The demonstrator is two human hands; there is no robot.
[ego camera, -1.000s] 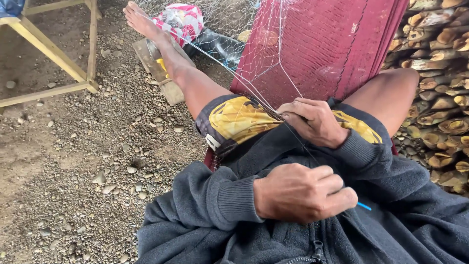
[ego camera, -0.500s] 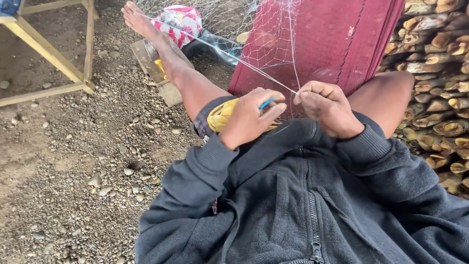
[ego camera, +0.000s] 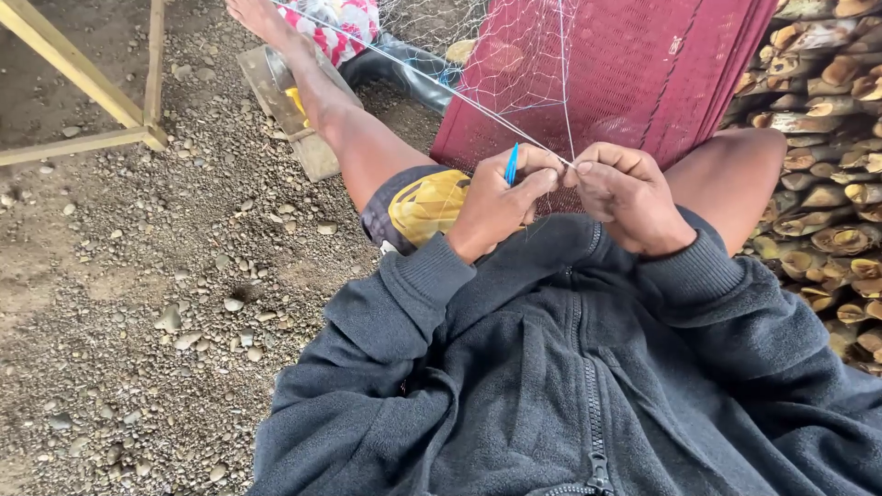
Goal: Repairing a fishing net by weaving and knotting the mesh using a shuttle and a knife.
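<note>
My left hand (ego camera: pixel 501 200) grips a thin blue netting needle (ego camera: pixel 511 165) between thumb and fingers, tip pointing up. Right beside it, my right hand (ego camera: pixel 627 195) pinches the strands of a fine, pale fishing net (ego camera: pixel 514 55) where they meet. The two hands almost touch above my lap. From them the net stretches taut up and away towards my outstretched left foot, over a maroon woven mat (ego camera: pixel 643 73). I wear a dark grey zipped jacket (ego camera: pixel 570 386) and shorts with a yellow print (ego camera: pixel 427 204).
Gravel ground (ego camera: pixel 165 303) spreads to the left. A wooden frame (ego camera: pixel 83 73) stands at the upper left, and a plank (ego camera: pixel 276 101) lies under my left leg. Cut logs (ego camera: pixel 827 184) are stacked along the right. A red-and-white cloth (ego camera: pixel 344 23) lies near my foot.
My left hand has risen with the blue needle from low over my lap to the net beside my right hand. The right hand has lifted slightly, still pinching the net.
</note>
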